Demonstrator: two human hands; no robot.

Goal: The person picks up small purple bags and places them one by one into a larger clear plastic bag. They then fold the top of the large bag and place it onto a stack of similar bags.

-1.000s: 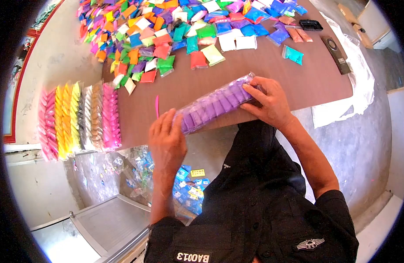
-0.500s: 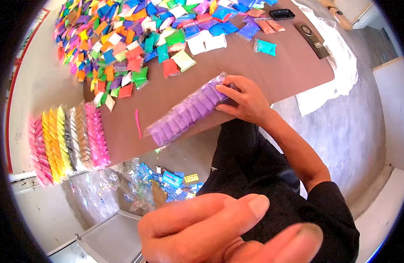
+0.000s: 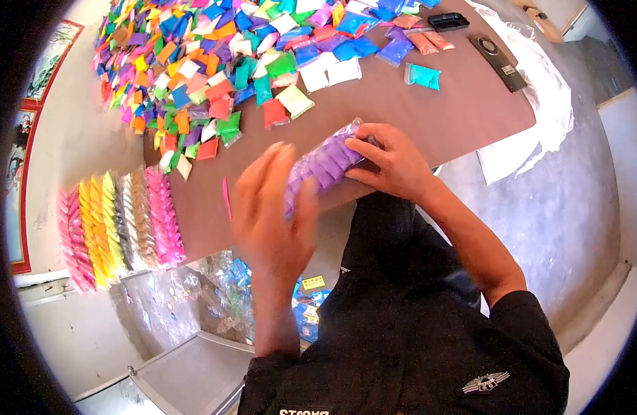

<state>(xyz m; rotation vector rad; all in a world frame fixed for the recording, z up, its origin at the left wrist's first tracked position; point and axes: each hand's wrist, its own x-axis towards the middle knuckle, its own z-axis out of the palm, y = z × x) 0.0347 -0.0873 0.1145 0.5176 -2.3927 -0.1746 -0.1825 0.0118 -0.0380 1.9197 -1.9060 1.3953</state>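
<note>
A clear plastic sleeve of purple packets [image 3: 330, 162], overlapping in a row, is tilted above the table's near edge. My right hand [image 3: 394, 162] grips its upper right end, with thumb and fingers pinching the plastic. My left hand [image 3: 273, 214] is smeared by motion at the sleeve's lower left part. Its fingers and thumb stand apart and overlap the sleeve in this view, hiding that end. A thin pink strip [image 3: 226, 198] lies on the table just left of my left hand.
A large heap of colourful packets [image 3: 215, 69] covers the far left of the brown table [image 3: 415, 114]. Several filled sleeves [image 3: 121, 225] lie in a row at the left edge. A black tray [image 3: 448, 22] and a dark box [image 3: 497, 62] lie at the right. Blue wrappers [image 3: 308, 315] are below.
My left hand has moved from close to the camera, up and away, to the left part of the purple sleeve. My right hand keeps its hold at the other end.
</note>
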